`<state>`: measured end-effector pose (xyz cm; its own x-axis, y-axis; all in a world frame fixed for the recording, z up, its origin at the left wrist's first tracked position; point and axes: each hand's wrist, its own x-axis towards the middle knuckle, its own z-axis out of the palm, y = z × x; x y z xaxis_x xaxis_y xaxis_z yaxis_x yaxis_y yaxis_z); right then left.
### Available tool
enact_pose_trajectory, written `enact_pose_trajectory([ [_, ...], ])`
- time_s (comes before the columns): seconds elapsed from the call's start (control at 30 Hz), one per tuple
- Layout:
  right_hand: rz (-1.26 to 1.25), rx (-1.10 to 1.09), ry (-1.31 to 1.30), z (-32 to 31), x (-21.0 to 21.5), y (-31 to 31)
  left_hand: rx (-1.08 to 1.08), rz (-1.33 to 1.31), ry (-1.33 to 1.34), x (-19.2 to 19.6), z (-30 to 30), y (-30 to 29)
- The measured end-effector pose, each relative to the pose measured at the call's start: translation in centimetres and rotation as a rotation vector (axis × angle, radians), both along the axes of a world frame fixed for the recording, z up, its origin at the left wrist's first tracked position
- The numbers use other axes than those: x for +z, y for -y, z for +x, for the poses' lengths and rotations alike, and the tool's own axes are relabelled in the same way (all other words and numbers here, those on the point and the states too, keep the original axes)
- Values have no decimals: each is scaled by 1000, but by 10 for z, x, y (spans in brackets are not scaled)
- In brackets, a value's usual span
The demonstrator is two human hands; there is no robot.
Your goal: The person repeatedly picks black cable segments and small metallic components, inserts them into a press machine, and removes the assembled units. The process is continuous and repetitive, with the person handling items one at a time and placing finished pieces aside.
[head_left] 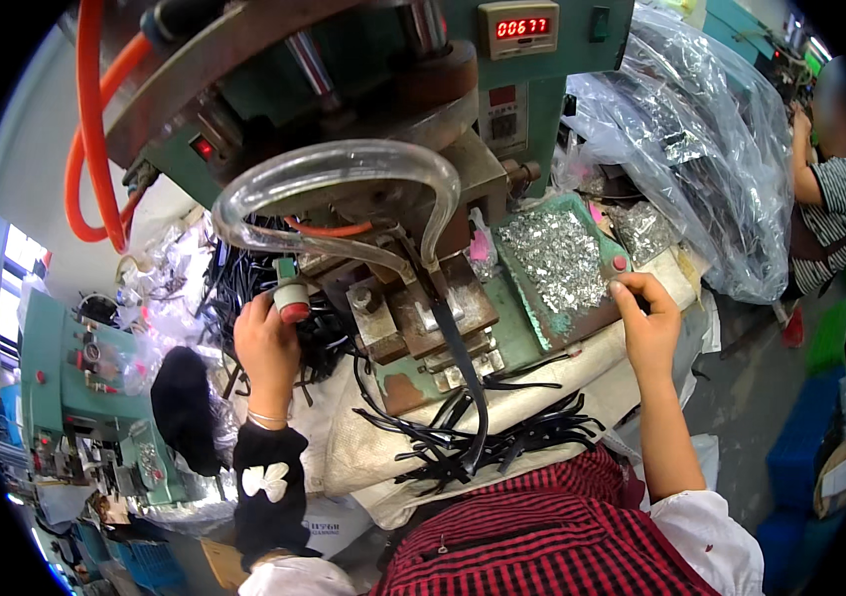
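My left hand [266, 348] curls its fingers around the side of a push button [294, 310] with a red cap and pale collar. On the other side, my right hand [649, 320] has bent fingers against the housing of a second red push button [620, 264]. Between them, a black strap [465, 382] sits with its far end in the metal die [423, 318] of a green press [552, 109]. Its near end hangs toward my lap, over a pile of similar black straps [512, 437]. A clear tube [339, 159] loops above the die.
A green tray [552, 263] of small silvery metal pieces stands right of the die. More black straps [229, 268] lie at left. Orange hoses [90, 119] hang at upper left. A large clear plastic bag [691, 149] and a co-worker in a striped top [835, 199] are at right.
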<state>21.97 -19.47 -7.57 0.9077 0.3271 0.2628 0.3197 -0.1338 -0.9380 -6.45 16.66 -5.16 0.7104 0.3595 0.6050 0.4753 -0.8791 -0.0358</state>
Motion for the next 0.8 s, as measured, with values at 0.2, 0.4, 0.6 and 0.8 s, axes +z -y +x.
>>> enact_pose_trajectory([
  [0.2, 137, 289, -135, -16, 41, -47, -38, -30, 9, -19, -11, -20],
  [0.4, 299, 313, -316, -28, 35, -84, 69, -552, 704, 3, -26, 26],
  [0.6, 228, 379, 290, -69, 80, -108, -456, -644, 965, 94, 22, 130],
  [0.8, 414, 478, -292, -95, 81, -122, -457, -611, 1011, 107, 50, 127],
])
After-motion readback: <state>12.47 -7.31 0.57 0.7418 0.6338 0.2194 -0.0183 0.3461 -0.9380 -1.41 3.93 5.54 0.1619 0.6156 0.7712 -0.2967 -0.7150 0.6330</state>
